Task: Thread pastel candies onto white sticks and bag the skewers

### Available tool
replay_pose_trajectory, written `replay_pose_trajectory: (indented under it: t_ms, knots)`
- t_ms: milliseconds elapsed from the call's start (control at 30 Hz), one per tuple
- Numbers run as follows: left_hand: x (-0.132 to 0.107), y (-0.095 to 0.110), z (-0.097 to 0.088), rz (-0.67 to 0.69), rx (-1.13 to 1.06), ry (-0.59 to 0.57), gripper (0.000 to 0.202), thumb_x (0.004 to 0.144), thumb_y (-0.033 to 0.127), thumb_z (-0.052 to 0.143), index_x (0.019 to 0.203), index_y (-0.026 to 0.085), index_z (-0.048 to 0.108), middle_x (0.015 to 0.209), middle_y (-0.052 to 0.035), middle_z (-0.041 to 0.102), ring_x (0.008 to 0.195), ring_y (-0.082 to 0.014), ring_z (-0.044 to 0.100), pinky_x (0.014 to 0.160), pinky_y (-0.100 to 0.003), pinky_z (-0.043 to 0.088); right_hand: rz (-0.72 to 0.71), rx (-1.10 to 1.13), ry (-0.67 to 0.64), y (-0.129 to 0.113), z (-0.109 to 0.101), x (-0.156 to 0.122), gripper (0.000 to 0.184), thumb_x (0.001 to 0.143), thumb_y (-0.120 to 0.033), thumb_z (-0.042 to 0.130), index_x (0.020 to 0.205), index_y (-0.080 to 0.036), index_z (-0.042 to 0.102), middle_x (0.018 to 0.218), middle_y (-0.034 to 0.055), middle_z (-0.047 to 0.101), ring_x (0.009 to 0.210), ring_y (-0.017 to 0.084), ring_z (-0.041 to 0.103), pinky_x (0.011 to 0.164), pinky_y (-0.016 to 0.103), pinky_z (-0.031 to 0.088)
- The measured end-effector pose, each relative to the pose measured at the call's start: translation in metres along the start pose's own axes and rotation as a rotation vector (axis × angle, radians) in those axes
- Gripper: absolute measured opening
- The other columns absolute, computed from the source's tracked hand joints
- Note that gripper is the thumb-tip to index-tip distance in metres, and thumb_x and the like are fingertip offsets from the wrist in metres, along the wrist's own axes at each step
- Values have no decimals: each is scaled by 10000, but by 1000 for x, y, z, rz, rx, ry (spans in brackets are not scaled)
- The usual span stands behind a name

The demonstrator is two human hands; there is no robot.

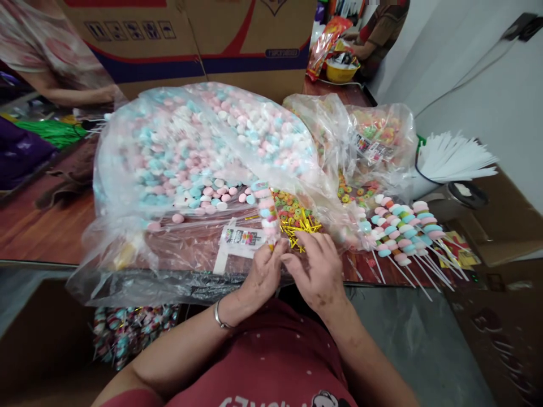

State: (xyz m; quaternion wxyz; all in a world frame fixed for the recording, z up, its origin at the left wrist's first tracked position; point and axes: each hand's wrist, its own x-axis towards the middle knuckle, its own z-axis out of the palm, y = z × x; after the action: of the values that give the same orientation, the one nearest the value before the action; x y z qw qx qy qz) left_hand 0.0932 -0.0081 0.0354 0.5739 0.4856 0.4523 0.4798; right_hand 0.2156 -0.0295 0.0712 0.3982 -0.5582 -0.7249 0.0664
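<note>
My left hand (263, 272) is closed around the bottom of a candy skewer (268, 215), a stick threaded with pink, white and blue marshmallow pieces that stands upright in front of the big bag. My right hand (316, 265) is beside it, fingers curled in a pinch at the skewer's base, near a small heap of gold twist ties (303, 229). Both hands rest at the near table edge. A large clear bag of pastel marshmallows (190, 147) lies just behind them. What the right fingers hold is too small to see.
Finished candy skewers (405, 232) lie to the right beside a bundle of white sticks (453, 158). Bags of coloured ring candies (373, 135) sit behind. A cardboard box (190, 39) stands at the back. Other people's arms (63, 85) show at far left and top right.
</note>
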Motion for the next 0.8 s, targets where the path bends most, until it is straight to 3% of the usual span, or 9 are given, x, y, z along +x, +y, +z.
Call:
replay_pose_trajectory:
  t_ms: [100,167,267,333,367,433,500,667,800]
  knots:
    - [-6,-1,3,91,38,-4,217,830,314,655,655,191,620,628,-18,592,583,-156,478,589,-273,411,-82,-96,-113,-1,6,6,285,969,-325,411,902,-152,627,890,104,652,854,231,529,804,376,428]
    - [-12,9,1,152,139,-90,122,790,225,680,682,196,630,648,-31,612,574,-161,486,582,-281,405,-119,-126,-128,2,11,6,312,983,-230,354,790,-169,591,791,73,623,773,203,499,750,344,409]
    - [-22,42,-15,230,434,-473,92,816,164,635,732,202,641,639,-28,625,541,-159,503,567,-284,409,-209,-235,-116,10,12,1,347,980,-152,319,731,-177,559,710,55,566,703,194,440,689,337,362]
    - [-28,69,-29,227,556,-745,161,912,183,537,801,214,649,612,-2,629,530,-146,540,585,-271,437,-314,-293,-160,14,10,-3,336,975,-144,334,737,-177,569,705,54,550,698,199,414,681,344,340]
    - [-29,80,-37,248,576,-775,203,950,165,462,901,223,651,645,1,653,565,-142,580,623,-264,464,-373,-300,-191,14,9,-4,323,974,-147,347,754,-174,582,712,54,550,706,202,412,686,347,336]
    - [-25,94,-48,399,685,-535,235,945,170,459,1108,217,621,913,-72,719,797,-190,654,764,-315,509,-482,-288,-237,11,8,-6,303,973,-151,365,788,-168,605,727,57,555,728,206,421,705,355,337]
    - [-14,93,-56,493,788,-454,327,909,191,518,1229,200,585,1103,-126,700,976,-245,654,874,-385,512,-565,-281,-247,6,7,-7,309,970,-129,361,807,-164,620,744,66,568,755,209,440,739,367,345]
    - [23,67,-67,472,630,-839,236,896,228,583,1116,234,669,813,-51,729,664,-175,676,623,-243,528,-642,-288,-269,0,5,-5,384,963,-98,312,729,-168,607,713,77,578,727,209,458,750,371,365]
    - [22,57,-68,455,596,-834,110,841,187,652,943,217,677,689,-12,677,528,-148,604,524,-223,463,-560,-230,-490,12,7,-4,328,931,-89,347,754,-159,614,723,82,625,691,198,494,719,355,391]
